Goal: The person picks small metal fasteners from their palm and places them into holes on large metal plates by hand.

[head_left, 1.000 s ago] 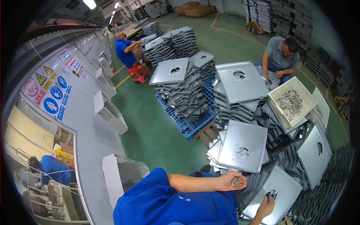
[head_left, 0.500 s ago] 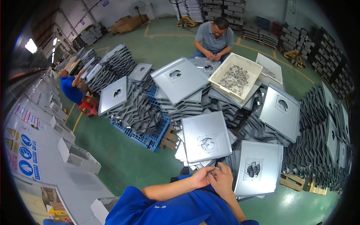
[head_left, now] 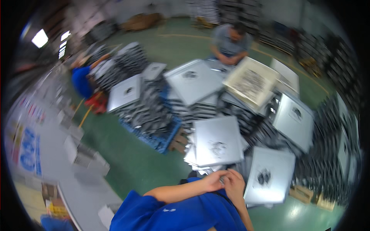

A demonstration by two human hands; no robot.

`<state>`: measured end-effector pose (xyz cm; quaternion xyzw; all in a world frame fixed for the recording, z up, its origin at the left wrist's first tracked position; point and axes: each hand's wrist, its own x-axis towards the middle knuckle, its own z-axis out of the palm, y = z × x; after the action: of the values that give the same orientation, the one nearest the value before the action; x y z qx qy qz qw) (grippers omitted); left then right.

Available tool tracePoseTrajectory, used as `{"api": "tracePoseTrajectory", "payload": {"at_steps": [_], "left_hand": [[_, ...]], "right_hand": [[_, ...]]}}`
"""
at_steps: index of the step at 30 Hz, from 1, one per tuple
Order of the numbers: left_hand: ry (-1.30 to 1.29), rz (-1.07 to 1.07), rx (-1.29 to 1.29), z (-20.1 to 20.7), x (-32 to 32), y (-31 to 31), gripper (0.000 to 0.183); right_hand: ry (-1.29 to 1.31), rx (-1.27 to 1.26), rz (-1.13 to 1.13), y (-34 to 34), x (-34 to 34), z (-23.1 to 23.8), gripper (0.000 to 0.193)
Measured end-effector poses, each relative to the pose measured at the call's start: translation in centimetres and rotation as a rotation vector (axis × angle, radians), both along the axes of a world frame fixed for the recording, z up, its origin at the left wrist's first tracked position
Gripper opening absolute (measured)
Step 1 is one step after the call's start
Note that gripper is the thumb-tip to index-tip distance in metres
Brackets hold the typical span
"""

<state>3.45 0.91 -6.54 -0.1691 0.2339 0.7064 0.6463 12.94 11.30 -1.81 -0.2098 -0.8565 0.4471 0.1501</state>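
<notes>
Close to my body, my left hand (head_left: 212, 182) and my right hand (head_left: 234, 184) meet with bent, closed fingers. Between the fingertips shows a tiny greyish piece (head_left: 222, 179), too small and blurred to name. Just beyond the hands lies a square silver sheet-metal panel (head_left: 210, 129) on top of a stack, with a dark ragged patch at its middle. To the right of my right hand rests a second metal panel (head_left: 275, 163), with a similar dark patch. Neither panel is touched by a hand.
A cream bin (head_left: 266, 68) of small metal bits stands on stacked panels at the far side. Beyond it sits a person (head_left: 231, 42) in grey. Another person (head_left: 81, 79) in blue works at far left. A blue pallet (head_left: 163, 144) carries more stacks.
The whole view has swung, so the scene sits slightly further right and lower, and blurred. My hands stay together at the fingertips.
</notes>
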Motion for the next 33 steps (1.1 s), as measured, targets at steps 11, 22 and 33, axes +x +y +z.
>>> {"api": "tracePoseTrajectory", "payload": {"at_steps": [11,22,33], "left_hand": [[0.085,-0.117,-0.114,4.0,-0.7,0.7,0.029],[0.141,-0.183,-0.090,4.8,0.9,5.0,0.028],[0.143,-0.241,-0.054,6.8,1.7,5.2,0.033]], "right_hand": [[0.024,0.238,-0.128,-0.5,1.0,0.0,0.024],[0.043,0.007,-0.250,2.4,3.4,1.5,0.018],[0.170,0.016,-0.275,2.0,4.7,1.6,0.016]]}}
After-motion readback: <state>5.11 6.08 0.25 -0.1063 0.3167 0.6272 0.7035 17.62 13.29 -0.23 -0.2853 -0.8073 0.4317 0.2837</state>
